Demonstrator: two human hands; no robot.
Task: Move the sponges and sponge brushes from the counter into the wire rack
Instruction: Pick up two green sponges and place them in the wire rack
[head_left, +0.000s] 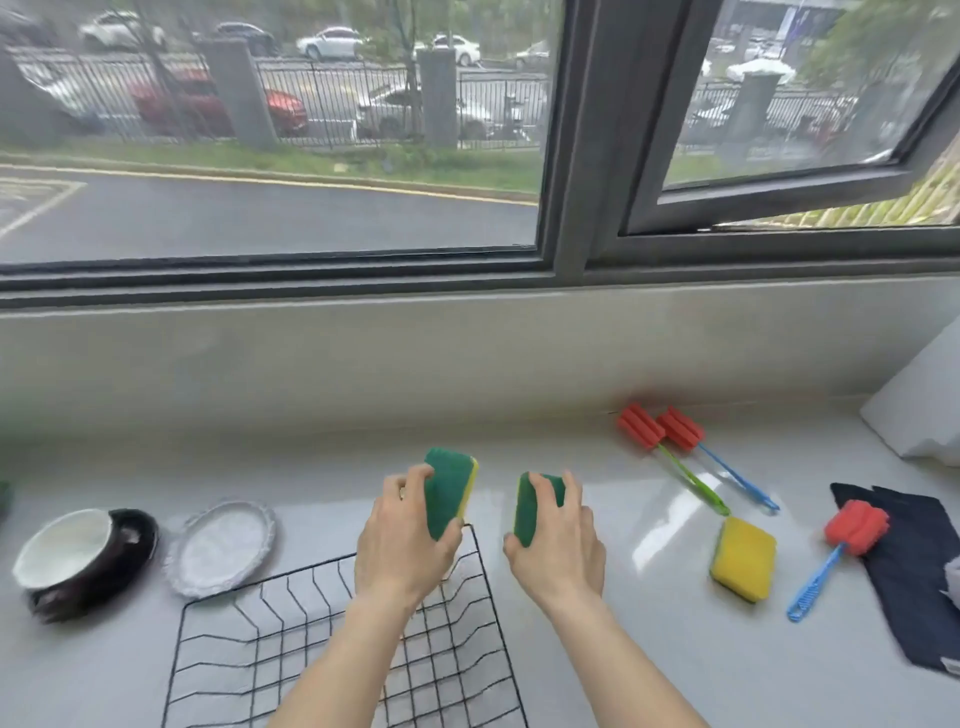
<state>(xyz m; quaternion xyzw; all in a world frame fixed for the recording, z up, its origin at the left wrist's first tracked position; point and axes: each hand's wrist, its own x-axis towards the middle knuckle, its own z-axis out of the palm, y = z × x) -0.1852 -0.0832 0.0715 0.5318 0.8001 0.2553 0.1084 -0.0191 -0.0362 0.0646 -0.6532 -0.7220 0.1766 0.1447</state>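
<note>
Green-faced, yellow-backed foam fills both my hands: the left hand (402, 540) is closed around one green-and-yellow rectangular sponge (449, 491), held on edge with its long axis running away from me, and the right hand (558, 540) is clamped the same way on a second green-topped sponge (535, 506). What matters next is where the black wire rack (291, 639) lies: below and to the left. My left hand is already above its far right corner, so that sponge, I judge, only needs lowering. The right hand sits just outside the rack's right edge (over bare counter (649, 649)) and would have to shift leftward first. Further right, well apart from the rack, lie a yellow sponge (744, 558) and three red-headed sponge brushes (854, 527), nearer my right hand.
</note>
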